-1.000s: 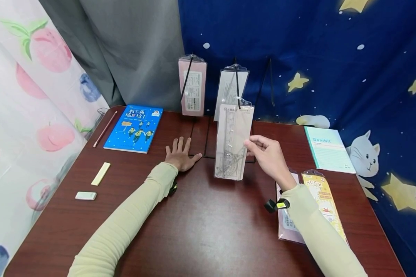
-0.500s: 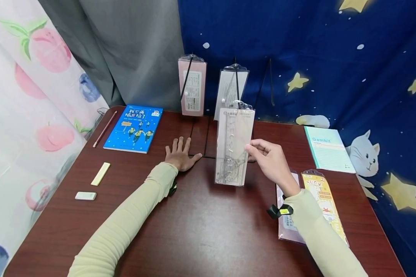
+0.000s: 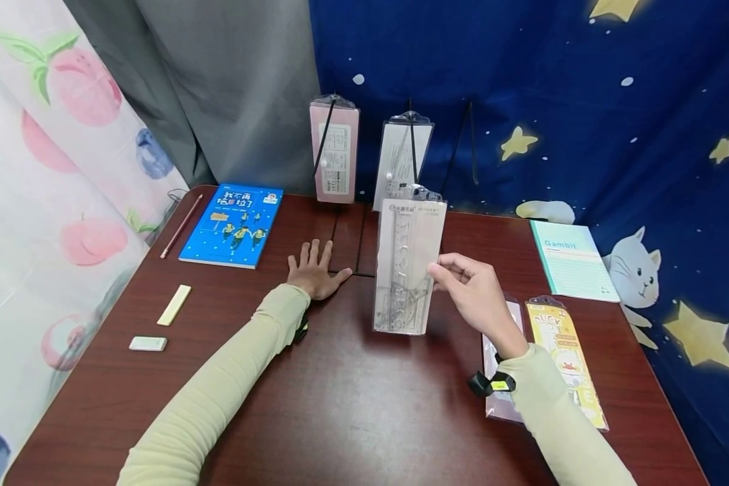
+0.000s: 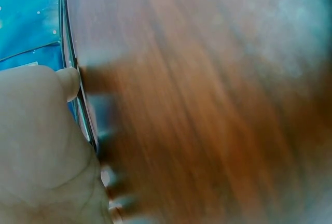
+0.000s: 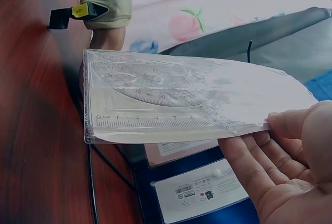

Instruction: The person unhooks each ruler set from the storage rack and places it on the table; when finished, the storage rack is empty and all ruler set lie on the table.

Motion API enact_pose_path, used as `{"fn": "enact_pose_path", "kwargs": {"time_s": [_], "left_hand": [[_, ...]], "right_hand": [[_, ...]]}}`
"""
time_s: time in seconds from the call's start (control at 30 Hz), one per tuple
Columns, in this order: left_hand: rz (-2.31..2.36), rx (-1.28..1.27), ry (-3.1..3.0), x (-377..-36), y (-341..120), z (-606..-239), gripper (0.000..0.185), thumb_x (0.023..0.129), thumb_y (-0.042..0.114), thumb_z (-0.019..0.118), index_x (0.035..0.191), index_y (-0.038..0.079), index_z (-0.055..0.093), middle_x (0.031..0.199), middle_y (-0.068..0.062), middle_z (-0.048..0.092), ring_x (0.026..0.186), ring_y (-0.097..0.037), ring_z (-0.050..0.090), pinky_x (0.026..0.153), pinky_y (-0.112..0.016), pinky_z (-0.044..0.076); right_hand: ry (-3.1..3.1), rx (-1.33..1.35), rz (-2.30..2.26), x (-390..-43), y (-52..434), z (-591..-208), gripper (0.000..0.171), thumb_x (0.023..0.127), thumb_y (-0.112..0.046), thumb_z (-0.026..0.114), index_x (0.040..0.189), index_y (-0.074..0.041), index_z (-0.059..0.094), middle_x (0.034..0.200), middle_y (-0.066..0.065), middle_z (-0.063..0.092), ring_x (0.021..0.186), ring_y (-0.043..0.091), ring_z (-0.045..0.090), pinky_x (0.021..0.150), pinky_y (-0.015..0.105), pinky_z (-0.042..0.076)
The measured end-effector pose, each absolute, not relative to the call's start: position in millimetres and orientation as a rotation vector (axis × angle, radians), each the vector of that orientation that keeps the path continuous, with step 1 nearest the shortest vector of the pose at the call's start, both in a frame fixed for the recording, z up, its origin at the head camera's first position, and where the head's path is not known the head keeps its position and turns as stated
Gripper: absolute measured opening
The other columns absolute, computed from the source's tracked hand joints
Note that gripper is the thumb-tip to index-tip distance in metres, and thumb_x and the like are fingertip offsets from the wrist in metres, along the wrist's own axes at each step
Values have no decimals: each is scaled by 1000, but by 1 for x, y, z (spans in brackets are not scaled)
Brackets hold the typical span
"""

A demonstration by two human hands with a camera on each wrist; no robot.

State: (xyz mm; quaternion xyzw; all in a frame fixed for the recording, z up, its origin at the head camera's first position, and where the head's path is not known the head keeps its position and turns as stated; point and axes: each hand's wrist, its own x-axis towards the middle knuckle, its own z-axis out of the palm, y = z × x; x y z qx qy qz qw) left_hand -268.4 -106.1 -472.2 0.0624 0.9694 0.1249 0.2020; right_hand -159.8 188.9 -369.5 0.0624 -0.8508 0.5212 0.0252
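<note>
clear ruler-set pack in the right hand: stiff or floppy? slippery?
The ruler-set pack probably stays fairly stiff: it stands upright from a pinch at one edge by the right hand without sagging. The glossy plastic sleeve looks slippery, so a light grip may slide. Seemingly light, thin and flat.

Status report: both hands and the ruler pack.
Right hand pinches clear ruler set pack upright above table. Left hand flat on table. Nothing blocking.
</note>
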Motion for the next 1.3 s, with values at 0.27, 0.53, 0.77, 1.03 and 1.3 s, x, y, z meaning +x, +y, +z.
{"fn": "enact_pose_path", "kwargs": {"time_s": [0.27, 0.53, 0.77, 1.03, 1.3], "left_hand": [[356, 183, 2721, -264, -106, -465, 86, 106, 66, 31, 168, 16, -4, 176, -17, -6, 163, -38, -8, 128, -64, -1], [332, 176, 2693, -274, -108, -479, 88, 105, 69, 26, 167, 19, -10, 175, -15, -13, 162, -37, -13, 128, -64, -4], [309, 180, 2691, -280, -109, -486, 90, 103, 72, 26, 167, 19, -10, 175, -15, -12, 162, -38, -12, 128, -66, -2], [357, 179, 2715, -267, -108, -467, 87, 106, 66, 30, 168, 16, -6, 175, -17, -8, 163, -39, -9, 128, -65, -2], [330, 179, 2700, -274, -108, -477, 88, 105, 69, 25, 168, 18, -9, 175, -16, -11, 162, -38, -11, 128, -65, -3]], "right_hand": [[-2668, 166, 1622, -147, 196, -376, 31, 100, -36, 70, 112, -8, 76, 99, 14, 78, 82, 15, 77, 76, 22, 60], [-2723, 36, 1626, -134, 212, -397, 32, 102, -34, 68, 116, -5, 74, 102, 15, 78, 79, 8, 76, 76, 22, 59], [-2710, -144, 1701, -118, 229, -420, 34, 104, -26, 65, 120, 3, 71, 102, 18, 77, 77, 5, 75, 80, 31, 63], [-2751, -258, 1718, -106, 243, -434, 38, 104, -27, 65, 125, 5, 70, 107, 20, 78, 78, 5, 75, 78, 27, 62], [-2890, -381, 1598, -98, 252, -439, 45, 102, -36, 67, 128, 0, 70, 113, 18, 78, 80, 7, 76, 76, 22, 60]]}}
